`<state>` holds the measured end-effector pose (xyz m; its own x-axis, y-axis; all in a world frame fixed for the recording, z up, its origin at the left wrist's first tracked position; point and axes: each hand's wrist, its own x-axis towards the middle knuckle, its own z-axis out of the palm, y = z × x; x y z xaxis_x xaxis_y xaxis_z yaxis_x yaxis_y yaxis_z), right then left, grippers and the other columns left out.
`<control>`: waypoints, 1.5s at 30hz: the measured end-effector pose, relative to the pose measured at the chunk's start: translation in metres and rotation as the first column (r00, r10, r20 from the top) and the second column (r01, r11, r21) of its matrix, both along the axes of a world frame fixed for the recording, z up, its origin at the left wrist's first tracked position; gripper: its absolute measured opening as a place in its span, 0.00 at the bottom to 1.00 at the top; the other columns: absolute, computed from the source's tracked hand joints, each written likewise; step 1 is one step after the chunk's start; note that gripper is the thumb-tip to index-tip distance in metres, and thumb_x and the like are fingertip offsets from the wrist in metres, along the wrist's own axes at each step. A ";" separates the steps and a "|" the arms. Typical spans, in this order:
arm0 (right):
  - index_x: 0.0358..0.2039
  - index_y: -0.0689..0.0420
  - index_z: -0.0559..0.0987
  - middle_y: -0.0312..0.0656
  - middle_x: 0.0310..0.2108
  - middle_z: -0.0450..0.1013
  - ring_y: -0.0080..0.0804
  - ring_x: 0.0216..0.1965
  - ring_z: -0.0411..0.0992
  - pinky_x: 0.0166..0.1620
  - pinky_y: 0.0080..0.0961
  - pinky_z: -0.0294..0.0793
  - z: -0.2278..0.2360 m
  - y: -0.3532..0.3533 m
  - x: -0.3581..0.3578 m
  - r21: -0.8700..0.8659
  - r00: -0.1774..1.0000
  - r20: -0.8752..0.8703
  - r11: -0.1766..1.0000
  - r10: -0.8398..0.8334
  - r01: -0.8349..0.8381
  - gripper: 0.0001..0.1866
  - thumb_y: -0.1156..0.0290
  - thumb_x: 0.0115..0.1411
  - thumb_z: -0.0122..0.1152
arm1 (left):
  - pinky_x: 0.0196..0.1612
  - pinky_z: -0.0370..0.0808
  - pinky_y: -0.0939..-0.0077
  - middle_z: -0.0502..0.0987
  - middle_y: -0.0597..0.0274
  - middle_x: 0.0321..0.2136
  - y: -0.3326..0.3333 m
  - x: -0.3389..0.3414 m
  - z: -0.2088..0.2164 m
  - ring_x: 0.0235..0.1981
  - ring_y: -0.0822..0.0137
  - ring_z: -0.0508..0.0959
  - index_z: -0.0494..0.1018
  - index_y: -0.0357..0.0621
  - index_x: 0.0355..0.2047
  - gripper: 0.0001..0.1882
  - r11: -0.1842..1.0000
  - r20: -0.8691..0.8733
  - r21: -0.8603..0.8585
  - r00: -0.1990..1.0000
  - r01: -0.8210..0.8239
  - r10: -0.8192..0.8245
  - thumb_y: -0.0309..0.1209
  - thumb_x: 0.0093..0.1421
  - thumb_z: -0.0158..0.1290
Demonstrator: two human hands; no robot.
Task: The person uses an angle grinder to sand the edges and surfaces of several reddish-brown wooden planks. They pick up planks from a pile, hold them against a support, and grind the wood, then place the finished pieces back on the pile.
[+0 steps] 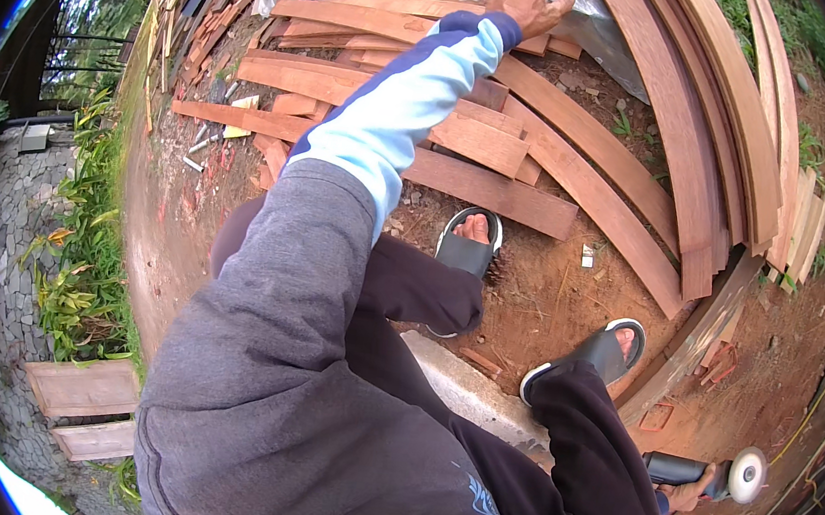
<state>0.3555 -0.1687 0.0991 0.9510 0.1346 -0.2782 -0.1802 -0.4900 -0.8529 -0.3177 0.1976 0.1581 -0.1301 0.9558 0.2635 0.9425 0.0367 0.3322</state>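
My left arm stretches far forward over a pile of reddish-brown wooden planks (490, 189). At its end my left hand (532, 5) has curled fingers, beside a clear plastic sheet (596, 38) and above the ends of short boards. What those fingers hold, if anything, is hidden. Low on the right, my right hand (685, 487) is wrapped round the body of an angle grinder (674, 469). A pale round disc (748, 475) sits at the grinder's head, off to the side of my right leg and apart from the wood.
Long boards (664, 113) are stacked at the right. My sandalled feet (470, 238) stand on bare soil before a concrete block (464, 389). A weathered beam (696, 338) lies right of them. Plants and stone paving (16, 246) line the left; a yellow cord (814, 405) runs at the right.
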 end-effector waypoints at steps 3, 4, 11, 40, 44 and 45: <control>0.32 0.73 0.79 0.49 0.36 0.75 0.35 0.30 0.75 0.31 0.32 0.80 0.001 0.003 -0.008 0.042 1.000 -0.022 0.999 0.010 -0.009 0.31 0.58 0.37 0.80 | 0.38 0.74 0.53 0.78 0.43 0.30 0.014 -0.027 0.040 0.33 0.46 0.79 0.73 0.39 0.38 0.19 0.954 -0.197 -0.055 0.934 0.294 -0.299 0.43 0.55 0.56; 0.33 0.73 0.78 0.50 0.37 0.75 0.36 0.30 0.75 0.30 0.33 0.80 0.009 0.007 -0.016 -0.018 1.000 -0.010 1.000 0.016 -0.016 0.31 0.58 0.38 0.79 | 0.38 0.75 0.53 0.79 0.43 0.30 0.001 -0.031 0.053 0.34 0.47 0.80 0.76 0.39 0.37 0.20 0.926 -0.310 -0.133 0.873 0.354 -0.378 0.46 0.58 0.53; 0.35 0.76 0.77 0.52 0.36 0.74 0.35 0.30 0.75 0.29 0.32 0.81 0.011 0.011 -0.026 0.044 1.000 0.006 0.999 -0.012 0.012 0.32 0.60 0.39 0.79 | 0.39 0.76 0.59 0.78 0.52 0.33 -0.182 -0.095 -0.007 0.36 0.52 0.79 0.72 0.45 0.39 0.16 0.740 -0.178 -0.550 0.811 0.388 -0.558 0.43 0.60 0.55; 0.34 0.75 0.78 0.51 0.35 0.76 0.37 0.30 0.76 0.31 0.35 0.82 0.015 -0.001 0.001 -0.120 0.998 0.059 0.993 0.003 0.004 0.33 0.58 0.36 0.80 | 0.50 0.68 0.57 0.71 0.56 0.40 -0.270 -0.094 -0.066 0.46 0.54 0.72 0.65 0.43 0.48 0.41 0.796 -0.271 -0.511 0.817 0.326 -0.509 0.39 0.32 0.70; 0.33 0.73 0.77 0.49 0.35 0.75 0.36 0.29 0.76 0.31 0.34 0.81 0.019 0.010 -0.028 0.085 0.997 0.071 0.996 -0.015 0.008 0.30 0.60 0.40 0.79 | 0.47 0.71 0.56 0.71 0.49 0.40 -0.225 -0.046 -0.026 0.44 0.48 0.73 0.65 0.39 0.49 0.43 0.732 -0.117 -0.531 0.818 0.428 -0.563 0.38 0.31 0.70; 0.34 0.73 0.76 0.48 0.34 0.74 0.35 0.29 0.75 0.30 0.33 0.81 0.029 0.011 -0.034 0.114 0.999 0.008 0.993 -0.036 0.034 0.29 0.61 0.41 0.78 | 0.47 0.71 0.56 0.72 0.47 0.40 -0.211 -0.032 -0.021 0.44 0.47 0.73 0.64 0.38 0.49 0.42 0.718 -0.067 -0.507 0.809 0.476 -0.584 0.38 0.32 0.69</control>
<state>0.3218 -0.1582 0.1284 0.9584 0.1314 -0.2535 -0.1867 -0.3833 -0.9045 -0.3501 -0.0129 0.1371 0.4404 0.8623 -0.2499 0.8946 -0.3979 0.2035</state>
